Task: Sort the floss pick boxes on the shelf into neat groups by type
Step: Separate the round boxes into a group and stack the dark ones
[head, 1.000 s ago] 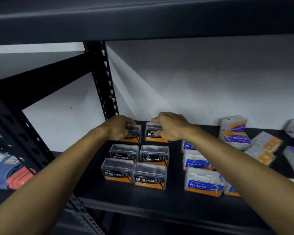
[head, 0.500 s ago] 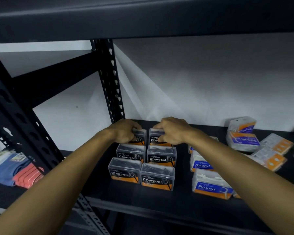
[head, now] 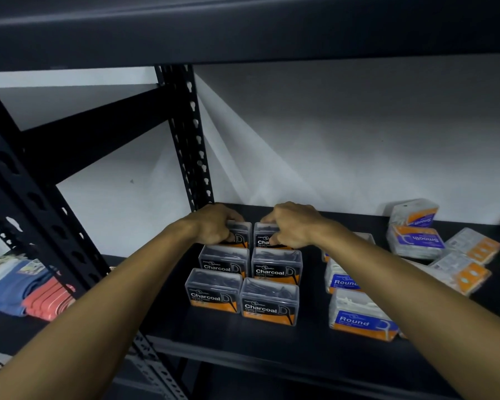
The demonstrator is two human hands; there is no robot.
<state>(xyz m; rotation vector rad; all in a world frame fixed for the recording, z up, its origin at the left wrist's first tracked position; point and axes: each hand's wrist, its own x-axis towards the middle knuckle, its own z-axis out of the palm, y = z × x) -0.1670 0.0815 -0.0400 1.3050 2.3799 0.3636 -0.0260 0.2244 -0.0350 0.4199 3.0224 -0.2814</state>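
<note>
Left hand (head: 214,223) grips the back-left Charcoal box (head: 241,235), right hand (head: 293,225) the back-right Charcoal box (head: 264,235), prob. squaring the back row w/ the four Charcoal boxes (head: 244,281) in front. Round boxes (head: 355,310) line up beside them. Smooth boxes (head: 416,241) lie jumbled far right on the shelf (head: 243,339), unsorted; exact count unclear.

"Charcoal" stands in white on the black-and-orange labels of four clear boxes: front left (head: 213,290), front right (head: 269,302), middle left (head: 224,261), middle right (head: 276,266). A rear box (head: 264,236) shows only "Cha" (a hand covers the rest). Two blue-labelled boxes read "Round" (head: 360,316) and "Roun" (head: 339,277). One tilted box (head: 415,241) reads "Smooth" upside down.
</note>
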